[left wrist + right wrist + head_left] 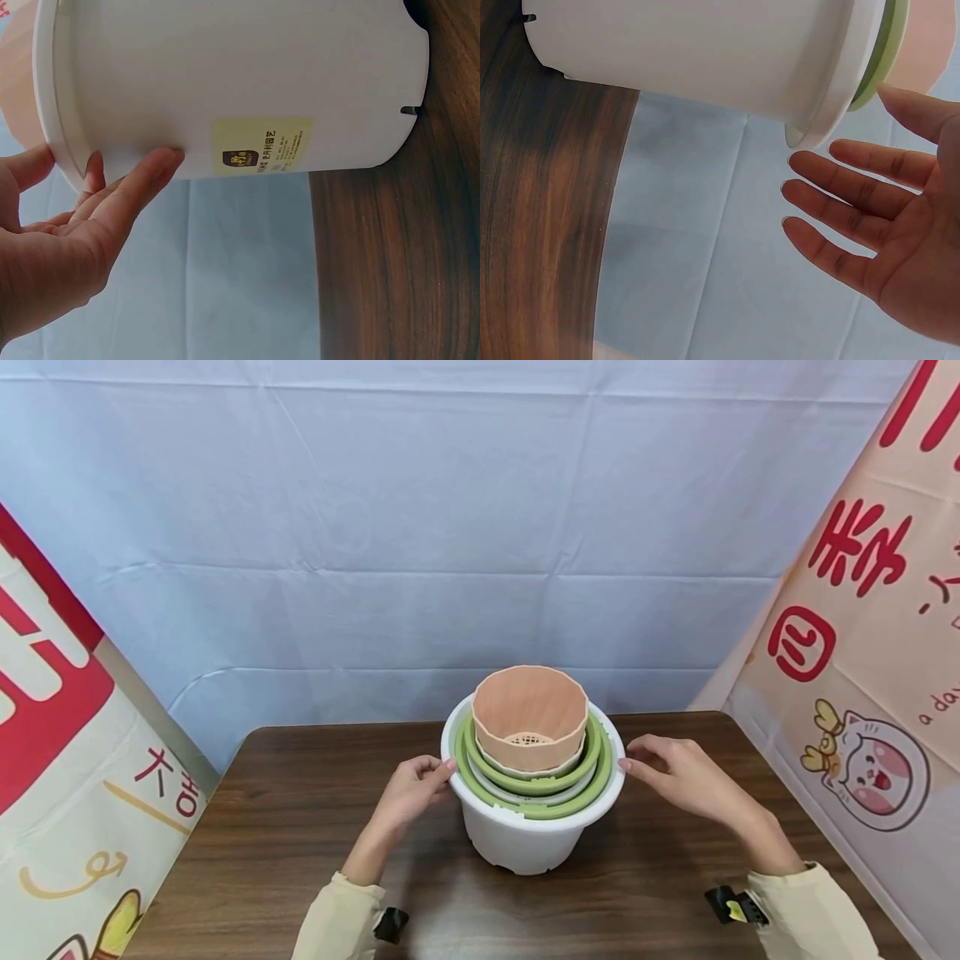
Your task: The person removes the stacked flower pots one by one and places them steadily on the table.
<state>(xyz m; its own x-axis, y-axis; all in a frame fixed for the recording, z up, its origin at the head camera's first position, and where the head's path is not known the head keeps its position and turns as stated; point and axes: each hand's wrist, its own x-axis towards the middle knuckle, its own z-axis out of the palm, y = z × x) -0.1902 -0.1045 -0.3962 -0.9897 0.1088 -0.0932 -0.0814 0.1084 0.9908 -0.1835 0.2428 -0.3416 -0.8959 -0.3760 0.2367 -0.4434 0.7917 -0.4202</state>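
A large white flowerpot stands upright on the table with smaller pots nested in it. Green-rimmed pots and pale ones sit inside, and a scalloped peach pot with a slotted bottom rises on top. My left hand pinches the white pot's left rim, thumb at the edge and fingers against the outer wall below it. On that wall the left wrist view shows a yellow label. Beside the right rim is my right hand, its fingers spread and a small gap off the white pot.
The dark wooden table has its back edge just behind the pots, against a pale cloth backdrop. Printed banners hang on the left and right.
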